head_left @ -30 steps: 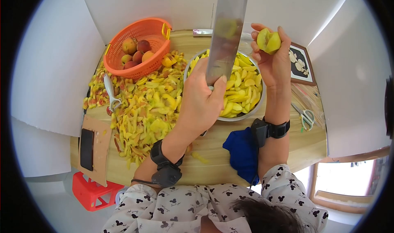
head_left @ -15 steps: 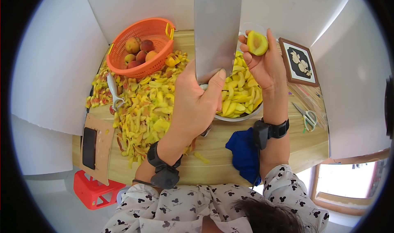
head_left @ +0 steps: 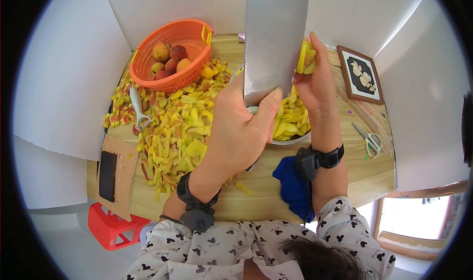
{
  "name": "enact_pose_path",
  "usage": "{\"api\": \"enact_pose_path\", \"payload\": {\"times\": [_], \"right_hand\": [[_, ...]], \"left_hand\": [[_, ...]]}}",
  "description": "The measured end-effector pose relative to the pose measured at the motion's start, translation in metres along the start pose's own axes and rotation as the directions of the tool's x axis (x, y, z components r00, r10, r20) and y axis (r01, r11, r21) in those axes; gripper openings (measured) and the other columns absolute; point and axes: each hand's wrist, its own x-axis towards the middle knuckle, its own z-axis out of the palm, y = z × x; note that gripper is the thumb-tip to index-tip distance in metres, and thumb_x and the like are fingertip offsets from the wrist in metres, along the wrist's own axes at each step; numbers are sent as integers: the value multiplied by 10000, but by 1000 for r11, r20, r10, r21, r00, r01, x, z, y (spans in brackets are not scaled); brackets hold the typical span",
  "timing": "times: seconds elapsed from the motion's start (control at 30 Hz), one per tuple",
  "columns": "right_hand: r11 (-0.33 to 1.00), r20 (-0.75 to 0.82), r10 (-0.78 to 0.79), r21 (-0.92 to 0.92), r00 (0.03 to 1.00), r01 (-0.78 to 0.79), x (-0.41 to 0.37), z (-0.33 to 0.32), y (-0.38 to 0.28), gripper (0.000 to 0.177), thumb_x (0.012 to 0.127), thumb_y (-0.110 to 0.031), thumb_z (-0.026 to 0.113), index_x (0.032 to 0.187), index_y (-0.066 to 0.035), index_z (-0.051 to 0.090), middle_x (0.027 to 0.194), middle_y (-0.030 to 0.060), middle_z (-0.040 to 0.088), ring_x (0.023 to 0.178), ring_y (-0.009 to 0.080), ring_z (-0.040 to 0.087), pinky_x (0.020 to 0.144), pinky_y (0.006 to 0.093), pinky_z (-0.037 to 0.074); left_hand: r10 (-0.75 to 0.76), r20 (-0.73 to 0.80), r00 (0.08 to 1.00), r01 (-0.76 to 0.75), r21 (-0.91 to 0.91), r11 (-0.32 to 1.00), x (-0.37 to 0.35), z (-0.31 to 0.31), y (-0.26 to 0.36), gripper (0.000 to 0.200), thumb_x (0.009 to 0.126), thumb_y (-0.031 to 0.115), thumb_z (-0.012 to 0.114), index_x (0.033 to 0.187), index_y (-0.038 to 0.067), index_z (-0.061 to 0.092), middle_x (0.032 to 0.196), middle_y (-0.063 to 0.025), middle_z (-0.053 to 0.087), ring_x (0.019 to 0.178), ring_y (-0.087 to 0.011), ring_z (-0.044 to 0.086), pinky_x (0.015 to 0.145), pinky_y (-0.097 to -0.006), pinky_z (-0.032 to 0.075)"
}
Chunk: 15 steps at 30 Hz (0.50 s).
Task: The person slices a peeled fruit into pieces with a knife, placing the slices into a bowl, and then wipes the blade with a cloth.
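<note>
My left hand [head_left: 236, 132] grips a broad metal cleaver [head_left: 276, 38] by its handle, thumb laid against the base of the blade, which stands upright. Just right of the blade, my right hand [head_left: 318, 85] holds a peeled yellow peach piece [head_left: 308, 58] in its curved fingers. The cleaver's edge is right at the peach and hides part of the fingers. Beneath both hands, a metal bowl [head_left: 290, 142] holds many yellow peach slices [head_left: 290, 122], partly covered by the left hand and blade.
An orange basket [head_left: 140, 65] with several unpeeled peaches [head_left: 171, 65] stands back left. Peelings [head_left: 182, 127] cover the table's left, with a white peeler [head_left: 136, 102] among them. A phone [head_left: 107, 176] lies front left, a blue cloth [head_left: 290, 186] in front, scissors [head_left: 372, 142] and a framed picture [head_left: 362, 75] right.
The cleaver and my left hand have moved right, up to the peach. My right hand has turned the peach from its hollow face to its side and lowered it slightly.
</note>
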Motion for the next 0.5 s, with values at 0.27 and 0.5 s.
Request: {"api": "enact_pose_path", "payload": {"times": [0.27,0.5], "right_hand": [[992,-144,-70,-118,987,53,-6,8,-3,320,920,-392,552,919,-77,608,775,4,576,653,110,552,506,264,431],[982,-173,-106,-173,979,75,-8,11,-3,316,921,-396,550,925,-85,602,786,-12,555,682,85,536,514,256,430]], "left_hand": [[31,-11,999,-31,34,999,0,2,-4,162,916,132,618,911,-23,571,583,-7,533,418,-54,440,400,-216,322],[21,-7,1000,-20,69,997,-1,2,-2,163,915,130,620,901,-25,573,573,-3,527,416,-54,439,397,-217,326]]}}
